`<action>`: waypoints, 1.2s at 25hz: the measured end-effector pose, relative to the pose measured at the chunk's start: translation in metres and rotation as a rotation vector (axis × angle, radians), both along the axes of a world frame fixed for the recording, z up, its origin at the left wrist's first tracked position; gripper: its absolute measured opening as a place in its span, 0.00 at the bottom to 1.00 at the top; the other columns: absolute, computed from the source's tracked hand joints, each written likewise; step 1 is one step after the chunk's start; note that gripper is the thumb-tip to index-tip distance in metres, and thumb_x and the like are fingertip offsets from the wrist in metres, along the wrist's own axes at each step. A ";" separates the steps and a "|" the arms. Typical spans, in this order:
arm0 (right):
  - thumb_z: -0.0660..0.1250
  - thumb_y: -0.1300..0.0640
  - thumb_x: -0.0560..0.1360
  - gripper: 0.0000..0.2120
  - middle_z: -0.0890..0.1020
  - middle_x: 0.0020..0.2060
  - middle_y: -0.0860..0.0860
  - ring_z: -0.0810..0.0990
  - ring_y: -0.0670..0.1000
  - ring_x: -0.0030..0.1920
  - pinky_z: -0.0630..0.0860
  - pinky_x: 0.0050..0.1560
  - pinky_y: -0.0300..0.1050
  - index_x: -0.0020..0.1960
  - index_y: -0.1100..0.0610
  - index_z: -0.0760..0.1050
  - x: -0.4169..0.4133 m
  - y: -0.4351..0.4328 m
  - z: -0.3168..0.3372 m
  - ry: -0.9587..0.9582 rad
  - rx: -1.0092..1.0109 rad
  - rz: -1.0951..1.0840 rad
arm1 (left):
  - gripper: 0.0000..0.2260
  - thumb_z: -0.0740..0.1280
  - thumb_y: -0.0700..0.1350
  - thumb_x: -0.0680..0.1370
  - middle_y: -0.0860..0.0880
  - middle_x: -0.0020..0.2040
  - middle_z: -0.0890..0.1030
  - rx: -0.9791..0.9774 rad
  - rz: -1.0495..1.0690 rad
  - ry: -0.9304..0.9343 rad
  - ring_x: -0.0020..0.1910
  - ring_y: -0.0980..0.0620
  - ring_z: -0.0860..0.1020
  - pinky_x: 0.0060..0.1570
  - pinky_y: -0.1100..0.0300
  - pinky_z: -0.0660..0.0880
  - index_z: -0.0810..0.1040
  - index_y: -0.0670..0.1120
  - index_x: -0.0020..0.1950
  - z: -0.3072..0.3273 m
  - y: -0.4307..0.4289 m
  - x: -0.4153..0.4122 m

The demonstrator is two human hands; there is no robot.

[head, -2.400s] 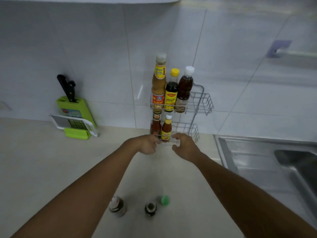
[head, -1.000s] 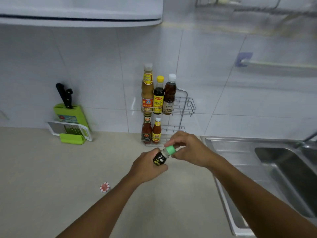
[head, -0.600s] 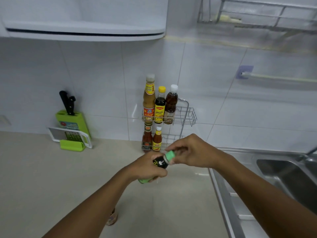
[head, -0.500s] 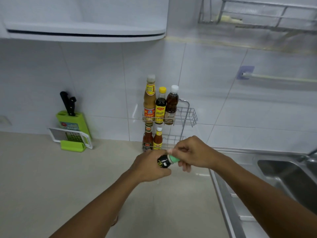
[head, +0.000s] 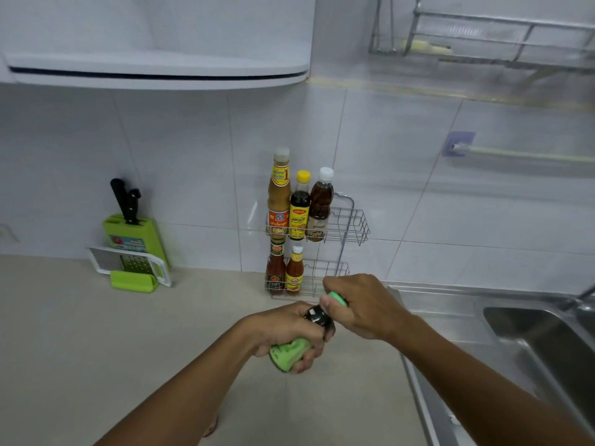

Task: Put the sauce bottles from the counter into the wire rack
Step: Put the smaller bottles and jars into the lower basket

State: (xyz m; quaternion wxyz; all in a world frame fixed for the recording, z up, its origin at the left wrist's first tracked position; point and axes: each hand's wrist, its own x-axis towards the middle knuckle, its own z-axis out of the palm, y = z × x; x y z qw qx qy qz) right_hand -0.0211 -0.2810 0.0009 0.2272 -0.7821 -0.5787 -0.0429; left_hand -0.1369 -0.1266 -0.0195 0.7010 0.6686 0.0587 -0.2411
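Above the counter [head: 80, 333], in front of the wire rack [head: 346, 225], the person holds a dark sauce bottle [head: 317, 317] tilted, cap end toward the rack. The left hand [head: 283, 329] is wrapped round the body over its green label [head: 288, 352]; the right hand [head: 363, 305] is closed round the green cap [head: 338, 299]. Judgement: the two-handed hold suits either tightening the cap or steadying the bottle before it goes in; which of the two cannot be told.

The rack stands against the tiled wall, beside the sink [head: 531, 336]. Its upper tier carries three tall bottles at the left end: a tan sauce bottle [head: 279, 191] with red and yellow labels, a dark bottle with a yellow cap [head: 300, 206], and a brown bottle with a white cap [head: 320, 204]. Two small red sauce bottles [head: 285, 270] stand at the left of the lower tier. Both tiers are free at the right, which judgement suggests is where the held bottle will go.

Another item shows at the lower frame edge [head: 211, 426], mostly hidden by the left forearm; it may be a bottle yet to be racked.

Writing: the labels carry print, apparently Thai script, too small to read with confidence. The held bottle's neck bears a yellow mark, illegible.

A green knife block [head: 135, 239] with a grater [head: 128, 263] stands well apart, left of the rack
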 end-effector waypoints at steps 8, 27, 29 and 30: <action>0.54 0.55 0.82 0.22 0.69 0.25 0.49 0.67 0.47 0.29 0.66 0.35 0.49 0.29 0.51 0.62 -0.011 0.012 -0.012 0.377 -0.029 -0.323 | 0.15 0.69 0.54 0.69 0.52 0.49 0.83 1.313 0.381 -0.371 0.48 0.45 0.82 0.48 0.51 0.80 0.74 0.56 0.55 -0.012 -0.029 0.005; 0.75 0.52 0.76 0.13 0.83 0.36 0.57 0.80 0.55 0.32 0.79 0.31 0.49 0.53 0.60 0.78 0.033 0.041 -0.051 1.155 0.231 -0.211 | 0.36 0.78 0.52 0.59 0.57 0.53 0.75 0.629 0.332 -0.234 0.52 0.54 0.80 0.50 0.50 0.83 0.62 0.55 0.60 -0.025 0.033 0.064; 0.77 0.55 0.74 0.12 0.86 0.42 0.62 0.84 0.60 0.36 0.84 0.39 0.56 0.51 0.61 0.80 0.053 0.044 -0.061 1.136 0.321 -0.312 | 0.40 0.79 0.48 0.62 0.52 0.59 0.75 0.628 0.243 -0.146 0.55 0.51 0.80 0.50 0.52 0.83 0.58 0.58 0.65 -0.037 0.056 0.078; 0.78 0.56 0.73 0.12 0.86 0.44 0.62 0.86 0.61 0.38 0.85 0.41 0.55 0.51 0.60 0.81 0.063 0.046 -0.066 1.099 0.364 -0.379 | 0.40 0.79 0.47 0.64 0.51 0.61 0.75 0.665 0.216 -0.097 0.56 0.50 0.79 0.52 0.53 0.81 0.57 0.56 0.68 -0.046 0.069 0.085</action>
